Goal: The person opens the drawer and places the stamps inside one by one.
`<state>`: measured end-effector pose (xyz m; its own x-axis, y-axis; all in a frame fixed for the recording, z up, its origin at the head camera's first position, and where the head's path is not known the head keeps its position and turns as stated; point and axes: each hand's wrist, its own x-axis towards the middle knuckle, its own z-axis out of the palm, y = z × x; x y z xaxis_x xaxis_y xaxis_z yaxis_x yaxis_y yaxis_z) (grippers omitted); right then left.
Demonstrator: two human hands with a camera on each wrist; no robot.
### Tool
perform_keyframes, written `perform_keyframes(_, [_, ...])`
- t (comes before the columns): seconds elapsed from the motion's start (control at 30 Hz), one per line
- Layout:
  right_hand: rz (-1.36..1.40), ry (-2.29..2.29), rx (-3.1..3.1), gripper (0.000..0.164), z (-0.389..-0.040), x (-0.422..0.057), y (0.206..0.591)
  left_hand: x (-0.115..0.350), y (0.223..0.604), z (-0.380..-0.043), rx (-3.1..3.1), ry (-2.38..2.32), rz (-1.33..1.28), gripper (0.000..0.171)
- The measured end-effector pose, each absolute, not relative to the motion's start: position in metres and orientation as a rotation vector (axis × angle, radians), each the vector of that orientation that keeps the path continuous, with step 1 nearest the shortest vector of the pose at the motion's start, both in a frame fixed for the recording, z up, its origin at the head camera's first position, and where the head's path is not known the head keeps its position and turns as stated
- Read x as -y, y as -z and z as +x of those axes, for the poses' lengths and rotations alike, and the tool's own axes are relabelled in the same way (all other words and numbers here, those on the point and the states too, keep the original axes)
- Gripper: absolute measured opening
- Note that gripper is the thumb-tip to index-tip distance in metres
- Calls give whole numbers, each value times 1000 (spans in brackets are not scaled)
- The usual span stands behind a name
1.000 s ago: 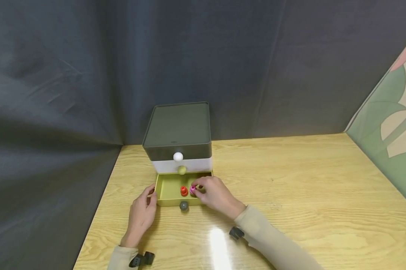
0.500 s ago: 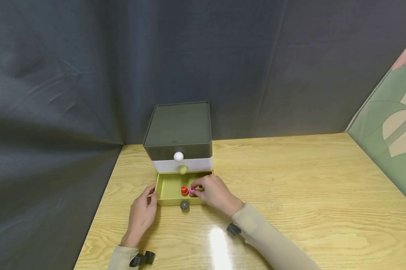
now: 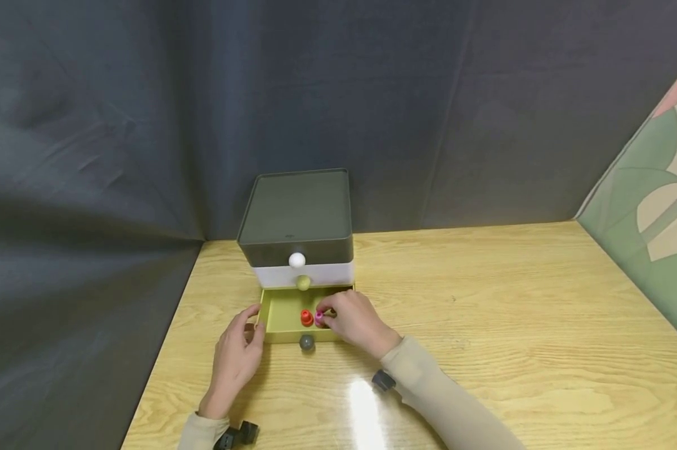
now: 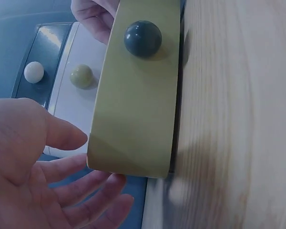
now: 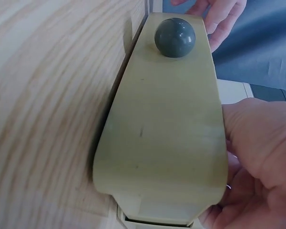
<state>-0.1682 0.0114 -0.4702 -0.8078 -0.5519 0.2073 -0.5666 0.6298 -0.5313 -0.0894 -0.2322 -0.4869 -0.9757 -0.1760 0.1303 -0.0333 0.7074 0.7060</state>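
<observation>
In the head view, my right hand (image 3: 356,320) reaches into the pulled-out olive-yellow drawer (image 3: 279,336) from the right. Its thumb and forefinger pinch a small pink knob-shaped piece (image 3: 318,319). Close to its left stands a similar red piece (image 3: 306,318) on the drawer floor. My left hand (image 3: 237,357) is at the drawer's front left corner, fingers against the outer side. The left wrist view shows this left hand (image 4: 47,171) with loose fingers and the thumb near the rim. In the right wrist view, the drawer front hides what the right hand (image 5: 257,157) holds.
Above the drawer sit a white drawer (image 3: 327,274) and a dark grey top unit (image 3: 299,209). A round dark knob (image 3: 307,342) sticks out of the open drawer's front. Dark curtain (image 3: 338,112) hangs behind the wooden table (image 3: 484,312).
My right hand, with the pink piece, has shifted slightly left, closer to the red piece. The left hand stays at the drawer's corner.
</observation>
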Motion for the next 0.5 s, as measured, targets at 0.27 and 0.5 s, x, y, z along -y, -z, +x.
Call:
perform_keyframes(0.27, [934, -961, 2797, 15, -170, -16, 470, 226, 481, -90, 2671, 1119, 154, 42])
perform_keyframes(0.5, [805, -1313, 2528, 18, -166, -39, 466, 208, 474, -85, 2571, 962, -49, 35])
